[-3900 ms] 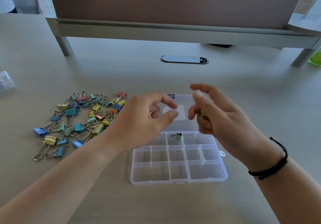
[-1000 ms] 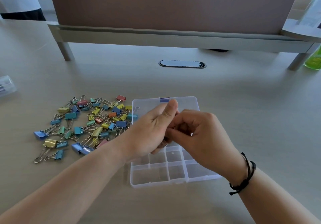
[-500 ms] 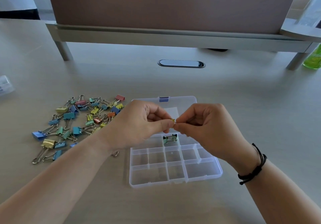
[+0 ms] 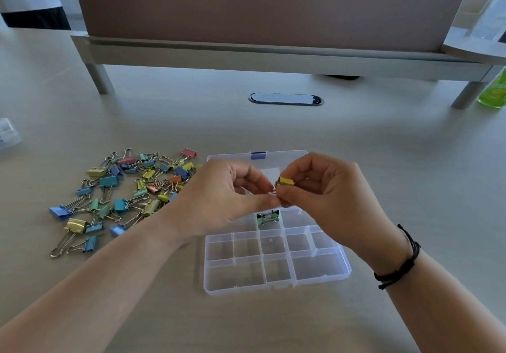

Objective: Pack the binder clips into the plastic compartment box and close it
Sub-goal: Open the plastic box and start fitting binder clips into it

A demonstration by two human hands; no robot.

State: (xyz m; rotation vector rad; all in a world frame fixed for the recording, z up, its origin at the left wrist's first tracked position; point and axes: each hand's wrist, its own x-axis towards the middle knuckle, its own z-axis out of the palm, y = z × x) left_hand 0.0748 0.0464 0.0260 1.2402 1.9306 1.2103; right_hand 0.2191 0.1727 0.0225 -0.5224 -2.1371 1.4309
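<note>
Nearest, the clear plastic compartment box (image 4: 276, 267) lies open, one green binder clip (image 4: 267, 218) in a far compartment. Above it, right hand (image 4: 332, 202) pinches a small yellow binder clip (image 4: 285, 181); left hand (image 4: 219, 199) pinches its wire handle. A slip could spring it towards the loose colourful clip pile (image 4: 123, 196) beyond.

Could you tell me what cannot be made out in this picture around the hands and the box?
- Yellow clip, head view: the right hand and left hand cover its wire arms.
- Box: the hands hide most of its far row, so only one green clip can be counted inside.
- Lid: its middle is hidden behind the hands.
- Pile: its right edge runs behind the left hand.
- Green bottle: cut off by the right edge.
</note>
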